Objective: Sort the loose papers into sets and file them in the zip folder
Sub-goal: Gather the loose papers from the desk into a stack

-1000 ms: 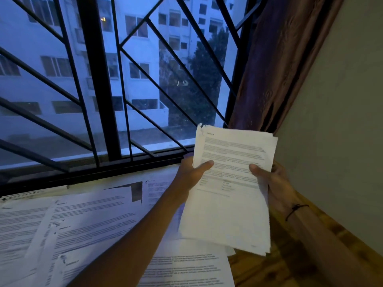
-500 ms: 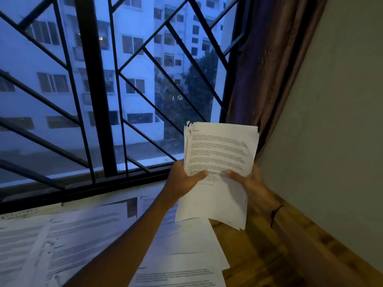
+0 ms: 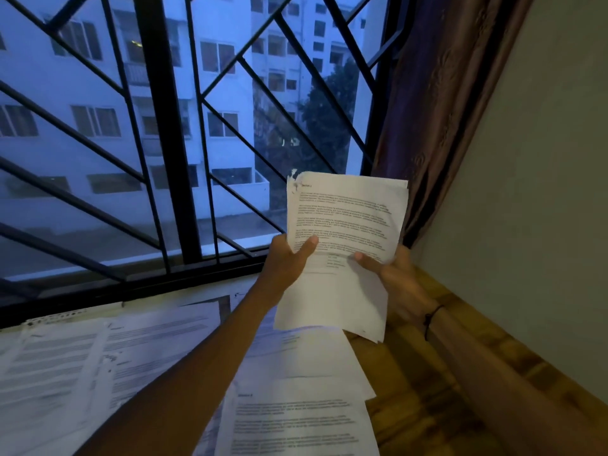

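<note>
A stack of printed white papers [image 3: 342, 218] stands nearly upright in the air above the table's right part, its top left corner torn. My left hand [image 3: 289, 261] grips its left edge, thumb across the front page. My right hand [image 3: 391, 274] holds the right side from behind, thumb on the front. More loose printed papers [image 3: 296, 422] lie spread over the wooden table [image 3: 418, 403], some overlapping at the left [image 3: 65, 363]. The zip folder is not in view.
A window with a black metal grille [image 3: 164, 159] runs along the table's far edge. A brown curtain [image 3: 441, 110] hangs at the right of it. A plain wall [image 3: 533, 209] bounds the table on the right.
Both hands have tilted the stack more upright and squared its sheets together. My right thumb has slid inward across the front page. The view has shifted slightly.
</note>
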`<action>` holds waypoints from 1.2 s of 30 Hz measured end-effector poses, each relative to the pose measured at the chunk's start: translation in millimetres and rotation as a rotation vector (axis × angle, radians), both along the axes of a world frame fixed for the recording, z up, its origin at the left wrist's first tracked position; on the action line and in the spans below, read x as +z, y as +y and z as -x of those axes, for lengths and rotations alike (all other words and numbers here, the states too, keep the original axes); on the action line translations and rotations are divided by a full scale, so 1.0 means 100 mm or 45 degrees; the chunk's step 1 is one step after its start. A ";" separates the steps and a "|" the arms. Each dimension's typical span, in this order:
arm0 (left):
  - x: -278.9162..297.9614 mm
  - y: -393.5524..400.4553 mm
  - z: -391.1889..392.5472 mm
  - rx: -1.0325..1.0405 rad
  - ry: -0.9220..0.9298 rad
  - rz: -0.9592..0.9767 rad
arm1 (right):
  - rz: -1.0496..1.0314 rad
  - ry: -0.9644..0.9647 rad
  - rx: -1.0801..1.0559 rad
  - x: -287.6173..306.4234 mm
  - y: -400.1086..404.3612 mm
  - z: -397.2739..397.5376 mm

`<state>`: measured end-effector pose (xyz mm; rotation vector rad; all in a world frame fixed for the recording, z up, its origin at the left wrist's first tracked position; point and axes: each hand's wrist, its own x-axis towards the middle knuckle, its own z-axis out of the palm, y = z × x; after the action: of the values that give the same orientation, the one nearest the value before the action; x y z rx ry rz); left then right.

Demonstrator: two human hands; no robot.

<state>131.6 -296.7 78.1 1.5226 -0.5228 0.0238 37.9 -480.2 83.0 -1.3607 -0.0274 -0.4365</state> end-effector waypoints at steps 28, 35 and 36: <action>-0.46 2.55 -0.31 0.444 0.294 -0.248 | 1.008 -0.024 0.114 -0.97 0.74 -0.78; -0.58 2.64 -0.30 0.477 0.330 -0.291 | 1.361 -0.114 0.090 -1.15 0.93 -0.99; -0.59 2.65 -0.30 0.481 0.342 -0.293 | 1.375 -0.115 0.091 -1.17 0.95 -1.01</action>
<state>161.9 -31.4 19.2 1.7996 -0.0189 0.0519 139.3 -385.2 -34.0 -2.3857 -0.4369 -0.4337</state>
